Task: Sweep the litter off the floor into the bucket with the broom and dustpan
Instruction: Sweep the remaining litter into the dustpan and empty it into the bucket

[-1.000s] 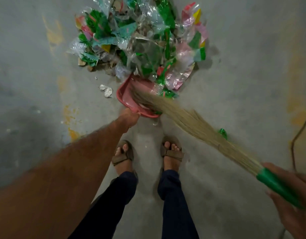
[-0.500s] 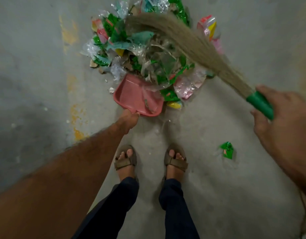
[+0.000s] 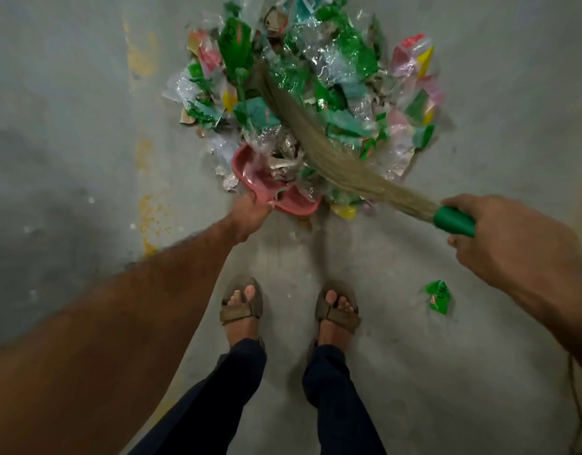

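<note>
Head view: your left hand (image 3: 250,213) grips the dustpan (image 3: 270,188), right hand (image 3: 509,244) the broom (image 3: 319,139); drag litter (image 3: 342,80) near, keeping the pan's lip flat.

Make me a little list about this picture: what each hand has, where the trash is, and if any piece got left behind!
left hand: grips the pink dustpan at its near edge
right hand: grips the broom by its green handle
broom bristles: lying across the litter pile
dustpan: on the floor, mouth toward the pile, some scraps inside
stray piece: one green wrapper apart from the pile, right of the feet
bucket: not in view
</note>
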